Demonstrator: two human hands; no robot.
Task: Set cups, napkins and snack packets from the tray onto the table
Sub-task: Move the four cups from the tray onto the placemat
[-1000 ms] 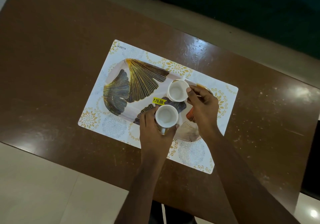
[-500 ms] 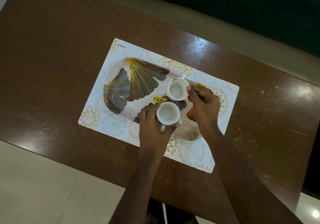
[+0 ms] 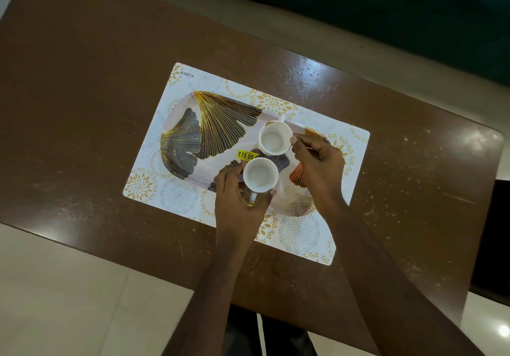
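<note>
Two empty white cups stand on an oval tray [image 3: 193, 135] printed with gold and dark ginkgo leaves. My left hand [image 3: 238, 204] wraps around the near cup [image 3: 260, 175], whose handle points toward me. My right hand [image 3: 317, 162] touches the right side of the far cup [image 3: 275, 138] with its fingertips; that cup's handle points away. The tray rests on a white placemat [image 3: 154, 184] with gold flower prints. No napkins or snack packets show in view.
The placemat lies on a brown glossy table [image 3: 82, 93]. A yellow price sticker [image 3: 246, 155] sits on the tray between the cups. Pale floor tiles [image 3: 55, 300] lie below the near table edge and dark furniture [image 3: 386, 10] stands beyond the far edge.
Both hands stay on their cups in nearly the same place. The camera view has shifted slightly.
</note>
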